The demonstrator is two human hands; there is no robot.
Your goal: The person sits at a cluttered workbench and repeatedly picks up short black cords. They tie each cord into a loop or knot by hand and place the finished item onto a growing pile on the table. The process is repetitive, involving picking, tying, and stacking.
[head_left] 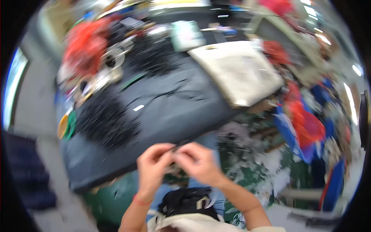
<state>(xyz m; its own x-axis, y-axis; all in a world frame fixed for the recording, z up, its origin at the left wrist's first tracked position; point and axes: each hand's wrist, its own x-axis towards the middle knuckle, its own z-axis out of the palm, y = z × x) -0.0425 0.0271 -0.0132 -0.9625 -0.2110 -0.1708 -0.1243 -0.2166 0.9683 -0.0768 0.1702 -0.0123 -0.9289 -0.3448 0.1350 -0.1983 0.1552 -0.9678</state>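
Just off the near edge of the dark-covered table [181, 116], my left hand [152, 168] and my right hand [203, 164] meet in front of me. Their fingertips are pinched together on a small dark piece [179, 145], mostly hidden by the fingers and too blurred to name. On the table to the left lies a heap of thin black pieces [104, 120], with a second black heap [152, 56] farther back. Several loose black strands [168, 94] spread between them and the right side.
Rolls of tape [101, 80] and a red plastic bag [85, 46] crowd the left edge, with scissors [69, 125] nearer. A white sack-like sheet [239, 71] covers the right corner. Red and blue bags [303, 127] stand beyond it. Scraps litter the green floor [247, 166].
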